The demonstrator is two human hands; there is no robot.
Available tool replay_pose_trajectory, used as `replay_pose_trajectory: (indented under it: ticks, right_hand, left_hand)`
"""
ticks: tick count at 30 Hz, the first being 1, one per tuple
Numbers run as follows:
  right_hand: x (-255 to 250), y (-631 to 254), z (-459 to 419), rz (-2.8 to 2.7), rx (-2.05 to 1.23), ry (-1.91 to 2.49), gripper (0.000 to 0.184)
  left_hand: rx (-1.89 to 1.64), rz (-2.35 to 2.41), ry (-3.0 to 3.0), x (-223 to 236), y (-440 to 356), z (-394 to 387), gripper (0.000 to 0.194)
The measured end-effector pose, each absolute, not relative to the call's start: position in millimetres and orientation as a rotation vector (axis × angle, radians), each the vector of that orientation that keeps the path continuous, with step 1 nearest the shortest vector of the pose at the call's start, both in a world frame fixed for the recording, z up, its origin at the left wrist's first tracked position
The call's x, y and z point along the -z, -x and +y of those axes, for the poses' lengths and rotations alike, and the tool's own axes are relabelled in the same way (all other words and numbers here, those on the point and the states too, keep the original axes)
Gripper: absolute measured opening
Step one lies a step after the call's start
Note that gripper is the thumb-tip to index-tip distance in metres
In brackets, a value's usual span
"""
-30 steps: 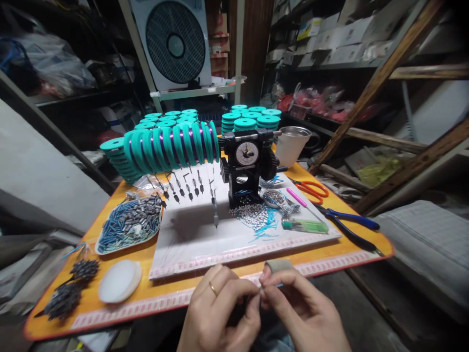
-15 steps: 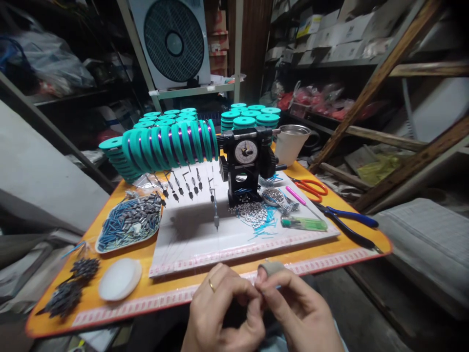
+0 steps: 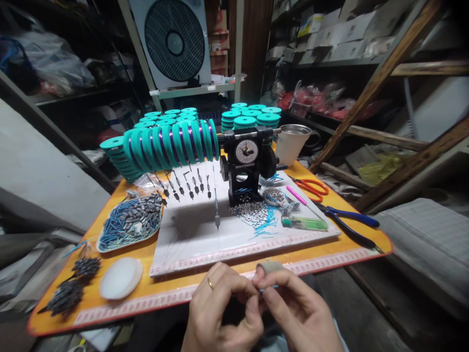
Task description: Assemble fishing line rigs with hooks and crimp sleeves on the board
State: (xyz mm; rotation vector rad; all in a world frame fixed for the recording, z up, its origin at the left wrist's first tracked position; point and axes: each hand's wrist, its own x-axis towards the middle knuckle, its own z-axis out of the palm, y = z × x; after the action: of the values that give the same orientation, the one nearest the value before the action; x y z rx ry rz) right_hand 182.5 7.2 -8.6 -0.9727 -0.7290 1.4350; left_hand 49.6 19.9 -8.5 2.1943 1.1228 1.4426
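Observation:
My left hand (image 3: 223,313) and my right hand (image 3: 296,310) meet in front of the orange table's near edge (image 3: 164,298), fingertips pinched together on something very small; a thin blue piece shows at my right fingers. A ring sits on my left hand, and my right forefinger wears a beige sleeve. A thin line runs from my hands up past a hanging weight (image 3: 217,220) toward the row of teal spools (image 3: 170,144) on the black winding machine (image 3: 247,164).
On a white board (image 3: 190,239) lie small silver beads and blue tube pieces (image 3: 256,215), a green lighter (image 3: 304,223), blue pliers (image 3: 348,220) and orange scissors (image 3: 311,188). A tray of blue and grey tubes (image 3: 130,222), a white lid (image 3: 120,277), dark weights (image 3: 71,288), stacked spools and a cup (image 3: 293,142).
My hands stay pinched together, shifting slightly lower and left. The hanging weight on the line has swung a little. Nothing else moved.

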Motion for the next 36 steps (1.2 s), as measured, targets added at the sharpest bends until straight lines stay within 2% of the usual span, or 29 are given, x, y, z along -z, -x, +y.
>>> replay_pose_trajectory:
  ticks: [4, 7, 12, 15, 17, 20, 22, 26, 29, 31, 34, 36]
  right_hand:
    - [12, -195, 13, -0.929, -1.418, 0.992, 0.012]
    - [12, -204, 19, -1.191, -1.369, 1.004, 0.017]
    - [12, -205, 18, -1.332, -1.305, 1.047, 0.031]
    - [12, -210, 18, -1.525, -1.187, 1.057, 0.032]
    - [12, -226, 27, -1.686, -0.895, 1.15, 0.026]
    - [6, -267, 61, -1.806, -0.115, 1.403, 0.024]
    - [-2, -298, 92, -1.827, 0.01, 1.539, 0.022]
    - [-15, -336, 150, -2.036, 0.005, 1.744, 0.013]
    - [-18, -341, 173, -2.148, -0.021, 1.843, 0.016]
    - [-20, -340, 179, -2.161, -0.003, 1.877, 0.018]
    - [-28, -338, 172, -2.102, 0.051, 1.857, 0.012]
    - [-36, -331, 154, -2.02, 0.109, 1.794, 0.02]
  left_hand:
    - [-1.453, 0.956, -2.213, 5, -45, 25, 0.028]
    - [-1.422, 0.9, -2.301, 6, -41, 31, 0.038]
    - [-1.451, 0.932, -2.437, 16, -38, 34, 0.027]
    - [-1.478, 0.984, -2.4, 20, -40, 30, 0.027]
    - [-1.511, 1.053, -2.289, 22, -42, 26, 0.024]
    - [-1.587, 1.138, -2.054, 22, -48, 22, 0.016]
    - [-1.616, 1.173, -1.919, 22, -51, 21, 0.013]
    - [-1.624, 1.2, -1.787, 20, -56, 22, 0.013]
    - [-1.6, 1.245, -1.718, 19, -59, 22, 0.013]
    - [-1.606, 1.266, -1.658, 18, -60, 22, 0.015]
    - [-1.635, 1.263, -1.532, 15, -63, 21, 0.018]
    - [-1.647, 1.257, -1.409, 11, -64, 21, 0.013]
